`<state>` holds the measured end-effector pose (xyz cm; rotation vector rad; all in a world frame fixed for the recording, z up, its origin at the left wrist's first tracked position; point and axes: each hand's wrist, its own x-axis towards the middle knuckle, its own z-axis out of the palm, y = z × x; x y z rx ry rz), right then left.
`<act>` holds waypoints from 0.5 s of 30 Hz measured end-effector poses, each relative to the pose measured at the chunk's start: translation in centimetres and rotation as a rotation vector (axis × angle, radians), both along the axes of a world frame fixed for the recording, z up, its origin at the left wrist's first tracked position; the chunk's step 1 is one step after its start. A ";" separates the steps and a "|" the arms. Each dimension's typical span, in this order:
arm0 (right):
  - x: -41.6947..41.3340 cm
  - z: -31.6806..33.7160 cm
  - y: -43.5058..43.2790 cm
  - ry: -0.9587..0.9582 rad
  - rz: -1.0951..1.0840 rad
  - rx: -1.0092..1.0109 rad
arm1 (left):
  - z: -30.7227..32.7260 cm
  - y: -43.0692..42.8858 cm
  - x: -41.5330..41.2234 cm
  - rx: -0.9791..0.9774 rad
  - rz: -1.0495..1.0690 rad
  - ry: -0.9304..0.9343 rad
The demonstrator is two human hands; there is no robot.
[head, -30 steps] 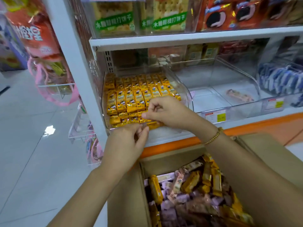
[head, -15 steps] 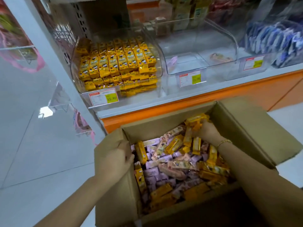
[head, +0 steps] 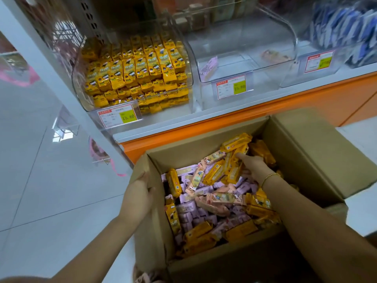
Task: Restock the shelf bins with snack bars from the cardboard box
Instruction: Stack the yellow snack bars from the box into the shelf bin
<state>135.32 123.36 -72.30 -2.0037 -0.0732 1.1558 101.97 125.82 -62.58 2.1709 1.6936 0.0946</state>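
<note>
cardboard box is seen open in front of the shelf, filled with loose snack bars in yellow, pink and purple wrappers. the box's left wall is held by the left grip, curled over the rim. a bunch of yellow bars at the box's far side is clutched by the right grip. the left bin is packed with yellow packs; two stray bars are seen in the middle bin.

Two hands, one box, three bins, many bars
</note>
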 end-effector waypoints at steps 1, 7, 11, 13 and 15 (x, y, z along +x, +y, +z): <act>-0.7 1.1 -0.3 0.020 0.001 0.000 | 0.2 -0.1 0.2 -0.014 -0.009 -0.005; -4.7 6.9 -1.9 0.362 0.145 0.169 | 2.4 -1.1 2.9 -0.108 -0.034 -0.107; -7.8 10.7 -1.9 0.475 0.369 0.400 | 4.3 -1.8 5.1 -0.565 0.088 -0.602; -9.0 12.2 -1.9 0.541 0.455 0.581 | 5.8 -1.7 5.4 -0.871 0.169 -0.797; -9.5 13.5 -1.9 0.605 0.508 0.727 | 7.3 -1.2 5.6 -1.044 0.156 -0.892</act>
